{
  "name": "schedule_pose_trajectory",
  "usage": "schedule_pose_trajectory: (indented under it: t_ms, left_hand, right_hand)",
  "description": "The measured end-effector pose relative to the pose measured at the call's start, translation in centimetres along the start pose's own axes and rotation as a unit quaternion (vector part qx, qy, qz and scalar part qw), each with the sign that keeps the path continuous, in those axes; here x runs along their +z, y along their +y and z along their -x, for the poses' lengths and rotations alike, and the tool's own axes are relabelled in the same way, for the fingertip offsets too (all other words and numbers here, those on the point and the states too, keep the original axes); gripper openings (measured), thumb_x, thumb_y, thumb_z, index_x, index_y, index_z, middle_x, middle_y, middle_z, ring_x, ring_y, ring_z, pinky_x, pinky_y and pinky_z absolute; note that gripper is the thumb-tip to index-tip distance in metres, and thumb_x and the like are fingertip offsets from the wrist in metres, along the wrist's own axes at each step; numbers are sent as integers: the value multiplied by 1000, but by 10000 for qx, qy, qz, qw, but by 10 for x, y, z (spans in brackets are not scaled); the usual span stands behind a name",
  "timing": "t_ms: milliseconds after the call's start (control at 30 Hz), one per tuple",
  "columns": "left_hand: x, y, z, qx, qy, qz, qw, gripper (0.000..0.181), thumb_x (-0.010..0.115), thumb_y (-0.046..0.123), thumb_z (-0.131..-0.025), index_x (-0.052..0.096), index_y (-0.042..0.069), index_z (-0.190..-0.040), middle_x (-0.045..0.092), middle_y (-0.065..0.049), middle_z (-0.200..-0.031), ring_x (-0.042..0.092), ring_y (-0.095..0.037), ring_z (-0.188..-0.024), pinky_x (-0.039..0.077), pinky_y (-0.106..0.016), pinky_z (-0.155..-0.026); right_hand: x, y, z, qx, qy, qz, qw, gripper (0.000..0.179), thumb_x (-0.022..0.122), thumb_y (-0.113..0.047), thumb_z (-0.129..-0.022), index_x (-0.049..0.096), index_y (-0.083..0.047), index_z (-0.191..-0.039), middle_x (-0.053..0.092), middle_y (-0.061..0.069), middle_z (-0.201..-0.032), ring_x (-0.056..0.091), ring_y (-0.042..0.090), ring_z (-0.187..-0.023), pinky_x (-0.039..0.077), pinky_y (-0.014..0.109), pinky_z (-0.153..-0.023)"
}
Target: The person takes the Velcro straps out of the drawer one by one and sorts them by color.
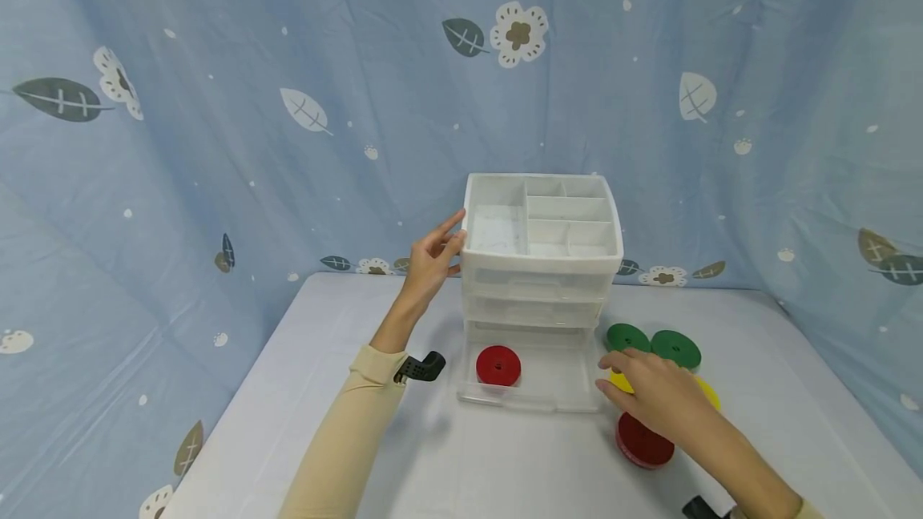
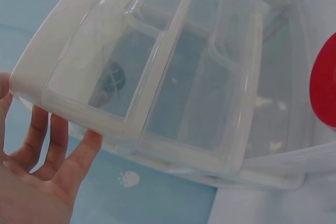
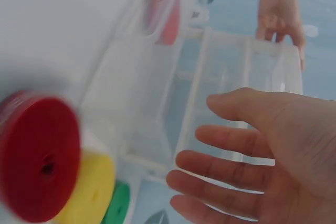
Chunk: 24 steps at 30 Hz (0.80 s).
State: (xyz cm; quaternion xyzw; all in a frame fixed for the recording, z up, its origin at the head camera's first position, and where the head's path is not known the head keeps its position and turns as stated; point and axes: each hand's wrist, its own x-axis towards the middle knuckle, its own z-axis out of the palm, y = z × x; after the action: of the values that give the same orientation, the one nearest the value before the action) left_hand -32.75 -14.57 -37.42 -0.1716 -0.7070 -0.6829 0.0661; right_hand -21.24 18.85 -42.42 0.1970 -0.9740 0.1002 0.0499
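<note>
A white plastic drawer unit (image 1: 542, 264) stands on the table, its top split into compartments. Its lowest drawer (image 1: 551, 379) is pulled out, and a red disc with a centre hole (image 1: 498, 365) lies inside at the left. My left hand (image 1: 434, 261) rests its spread fingertips against the unit's left side, near the top. To the right of the drawer, my right hand (image 1: 659, 391) hovers over the loose discs, fingers apart and holding nothing. Beneath and beside it are a dark red disc (image 1: 644, 443), yellow discs (image 1: 709, 393) partly hidden by the hand, and green discs (image 1: 676, 349).
The white table (image 1: 360, 319) extends to both sides of the unit. Right behind the unit hangs a blue curtain (image 1: 404, 86) with leaf and flower prints. The upper two drawers (image 1: 534, 299) are closed above the pulled-out one.
</note>
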Motion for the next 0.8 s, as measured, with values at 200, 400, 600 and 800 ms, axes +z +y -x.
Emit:
schedule_pose_trajectory:
  t_ms: [200,400,600,800]
  left_hand:
    - [0,0,1,-17,19,-33,10000,47,54,22,-102,46,21,-149,54,-29,-123,63,-15,-105,54,-50,-97]
    - [1,2,1,-20,8,-71,10000,47,54,22,-102,46,21,-149,54,-30,-124,63,-15,-103,55,-49,-97]
    - [0,2,1,-27,16,-55,10000,47,54,22,-102,46,21,-149,55,-28,-125,63,-19,-106,55,-50,-96]
    - [-2,-6,-3,40,1,-24,10000,48,55,25,-102,45,20,-149,56,-25,-121,64,-15,-102,56,-48,-94]
  right_hand:
    - [5,-21,-33,-125,-181,-366,9991,29,76,-31,-86,74,-11,-107,74,4,-96,68,21,-85,60,39,-68]
    - [27,-43,-63,-412,-145,-671,9968,32,79,-28,-83,75,-7,-106,74,8,-99,69,24,-90,61,39,-76]
    - [44,-69,-87,-344,-467,-1035,9929,40,83,-30,-79,74,-5,-109,73,10,-107,66,25,-95,59,41,-86]
    - [57,-87,-105,-164,-889,-1147,9893,50,85,-34,-76,72,-6,-115,71,8,-113,63,25,-101,55,42,-93]
